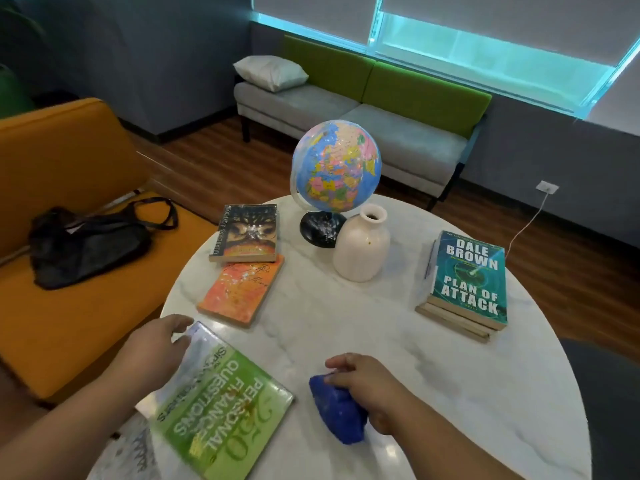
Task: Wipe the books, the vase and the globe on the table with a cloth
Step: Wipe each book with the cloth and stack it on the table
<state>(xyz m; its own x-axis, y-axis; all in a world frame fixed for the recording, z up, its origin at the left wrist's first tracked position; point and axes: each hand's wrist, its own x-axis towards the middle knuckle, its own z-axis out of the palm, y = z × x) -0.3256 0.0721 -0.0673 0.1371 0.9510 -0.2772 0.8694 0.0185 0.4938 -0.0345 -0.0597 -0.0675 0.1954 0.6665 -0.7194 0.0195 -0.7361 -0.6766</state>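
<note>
**Cloth in my right hand, green book under my left**

My right hand (367, 382) is closed round a bunched blue cloth (341, 415), which sits on the white marble surface (346, 323) near me; my left hand (156, 344) lies on the far corner of the green book (221, 414), fingers bent over its edge, though I cannot tell whether it truly grips; the two hands are well apart, with the book's near end between them. Beyond, on the left, an orange book (242, 292) lies flat, with a dark book (247, 233) overlapping its far end; the globe (336, 164) stands at the far side, the cream vase (362, 247) upright just beside its black base; a stack of books (469, 282) with a teal cover on top lies to the right. A black bag (86, 242) lies on the orange sofa (69, 168) to my left.
</note>
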